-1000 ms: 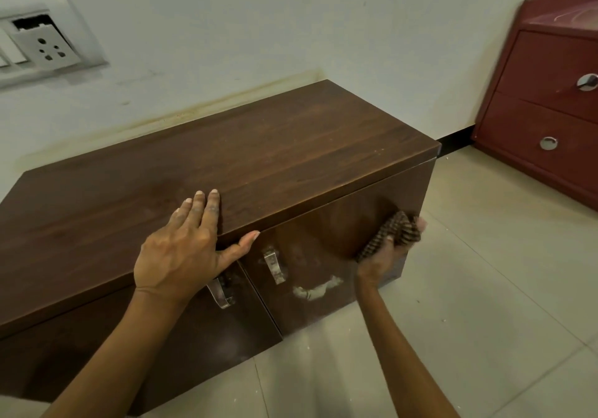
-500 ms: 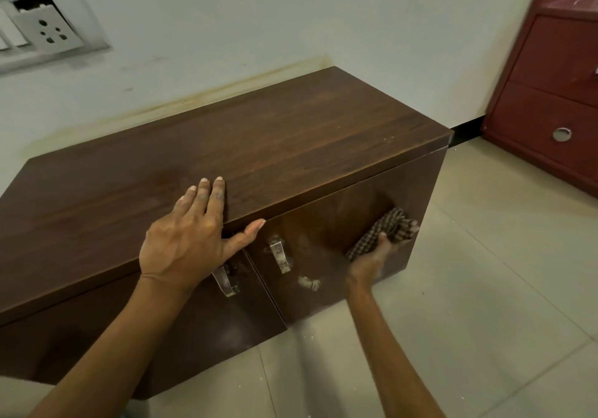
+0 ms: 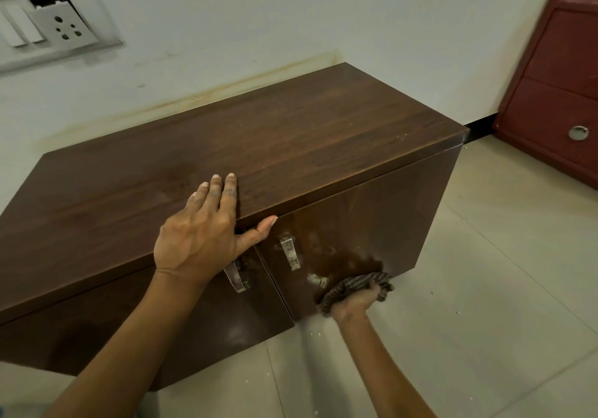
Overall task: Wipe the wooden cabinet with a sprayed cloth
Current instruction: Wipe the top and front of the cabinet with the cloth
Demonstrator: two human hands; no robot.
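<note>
On the dark brown wooden cabinet (image 3: pixel 291 132), the left hand (image 3: pixel 197 239) is laid flat and open.
A bunched checked cloth (image 3: pixel 352 288) is gripped by the right hand (image 3: pixel 352 304) and pressed low against the door.

Head camera looks down, close above cabinet (image 3: pixel 291 145).

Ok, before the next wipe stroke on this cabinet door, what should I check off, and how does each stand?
1. Cloth gripped in right hand: ok.
2. Cloth pressed against the right door: ok, low on the door, near its bottom edge.
3. Left hand bracing the cabinet top: ok, flat on the front edge, thumb over the lip.
4. Door free of marks: not ok, a whitish smear sits just left of the cloth.
5. Right door handle clean: not ok, whitish residue shows on it.
6. Cloth damp enough: cannot tell.
</note>
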